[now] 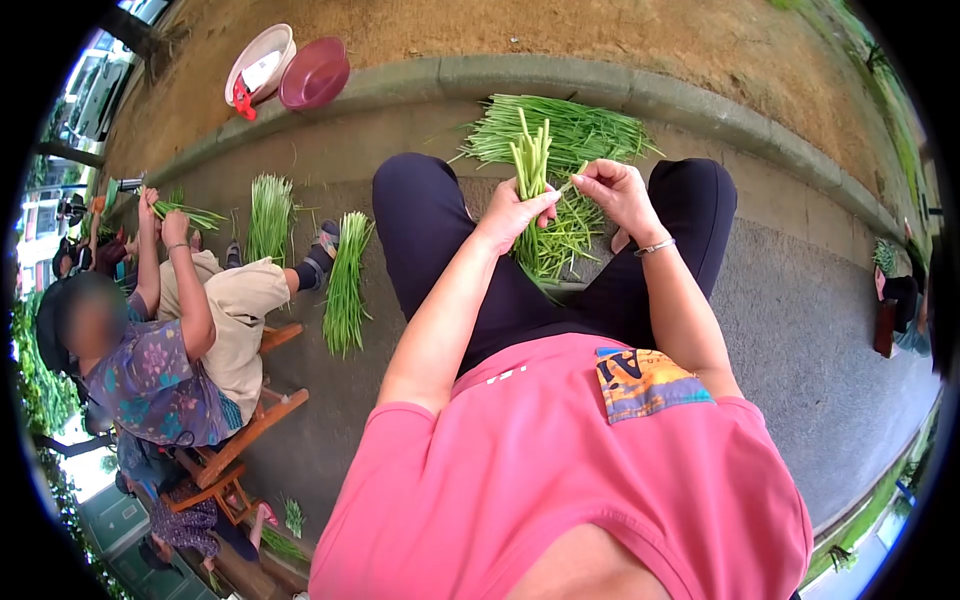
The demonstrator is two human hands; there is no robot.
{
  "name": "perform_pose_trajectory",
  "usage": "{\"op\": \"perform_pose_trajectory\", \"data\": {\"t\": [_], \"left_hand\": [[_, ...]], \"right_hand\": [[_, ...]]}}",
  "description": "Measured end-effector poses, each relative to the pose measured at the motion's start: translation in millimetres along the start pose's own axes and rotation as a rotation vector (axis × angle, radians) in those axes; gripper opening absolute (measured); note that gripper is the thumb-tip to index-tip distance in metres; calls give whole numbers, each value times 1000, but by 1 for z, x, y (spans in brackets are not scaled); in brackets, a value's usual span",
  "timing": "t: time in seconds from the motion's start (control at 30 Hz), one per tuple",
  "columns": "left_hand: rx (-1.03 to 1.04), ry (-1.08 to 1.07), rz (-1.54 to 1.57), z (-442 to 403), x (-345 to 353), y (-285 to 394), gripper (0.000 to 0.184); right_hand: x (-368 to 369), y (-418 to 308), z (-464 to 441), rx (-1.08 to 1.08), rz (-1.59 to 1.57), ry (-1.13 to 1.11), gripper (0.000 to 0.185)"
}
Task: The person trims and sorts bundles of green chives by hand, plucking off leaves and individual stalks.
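Note:
My left hand (516, 212) is closed round a bunch of garlic scapes (533, 160), held upright between my knees with the pale ends pointing away from me. Close beside it on the right, my right hand (617, 197) pinches a thin green stalk (567, 186) at the side of the bunch; its fingertips partly hide it. Below both hands lies a heap of cut green stalks (560, 238) between my legs. Just beyond my hands, a large pile of long green stalks (560, 130) rests on the pavement by the kerb.
Two more bundles, one green bundle (347, 285) and another bundle (269, 218), lie to the left. A seated person (165, 340) there handles green stalks on a wooden stool (255, 435). A maroon basin (314, 74) and a pale basin (262, 60) stand past the kerb (400, 85).

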State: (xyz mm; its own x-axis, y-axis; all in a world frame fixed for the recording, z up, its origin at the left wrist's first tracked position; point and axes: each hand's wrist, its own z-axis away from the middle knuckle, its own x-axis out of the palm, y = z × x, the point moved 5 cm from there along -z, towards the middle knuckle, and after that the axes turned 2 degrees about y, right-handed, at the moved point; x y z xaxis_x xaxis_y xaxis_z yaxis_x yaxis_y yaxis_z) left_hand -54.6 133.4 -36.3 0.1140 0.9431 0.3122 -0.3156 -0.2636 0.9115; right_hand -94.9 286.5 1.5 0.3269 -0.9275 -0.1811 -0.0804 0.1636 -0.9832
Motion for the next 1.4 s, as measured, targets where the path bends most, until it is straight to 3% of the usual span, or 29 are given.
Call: {"op": "perform_pose_trajectory", "data": {"t": [0.27, 0.53, 0.63, 0.73, 0.77, 0.8, 0.87, 0.93, 1.0, 1.13, 1.4], "left_hand": [[-24, 61, -70, 1, -4, -7, 10], [-18, 104, -70, 1, -10, -8, 10], [-10, 103, -42, 1, -12, -7, 9], [-1, 79, -1, 1, -12, -5, 10], [4, 64, 22, 2, -11, -4, 10], [6, 64, 21, 2, -11, -3, 10], [3, 39, 43, 3, -10, -1, 10], [-11, 42, 31, 3, -9, -1, 11], [-27, 44, 20, 3, -7, -2, 11], [-55, 32, 0, 3, -3, -5, 13], [13, 139, -14, -2, -22, -11, 18]], "right_hand": [[-7, 17, 5, 169, -162, -199, 14], [-16, 18, 5, 187, -508, -129, 12], [-12, 30, 5, 237, -68, -206, 26], [-3, 41, 5, 66, 537, -201, 25], [2, 38, 7, -73, 494, -181, 15], [4, 42, 8, -75, 494, -181, 15], [8, 33, 8, 49, 241, -109, 15], [17, 30, 5, 119, 178, -129, 19], [24, 12, 4, 115, -393, -2, 15], [24, 16, -1, 60, -408, 53, 14], [-34, 35, -7, 106, -832, 228, 20]]}}
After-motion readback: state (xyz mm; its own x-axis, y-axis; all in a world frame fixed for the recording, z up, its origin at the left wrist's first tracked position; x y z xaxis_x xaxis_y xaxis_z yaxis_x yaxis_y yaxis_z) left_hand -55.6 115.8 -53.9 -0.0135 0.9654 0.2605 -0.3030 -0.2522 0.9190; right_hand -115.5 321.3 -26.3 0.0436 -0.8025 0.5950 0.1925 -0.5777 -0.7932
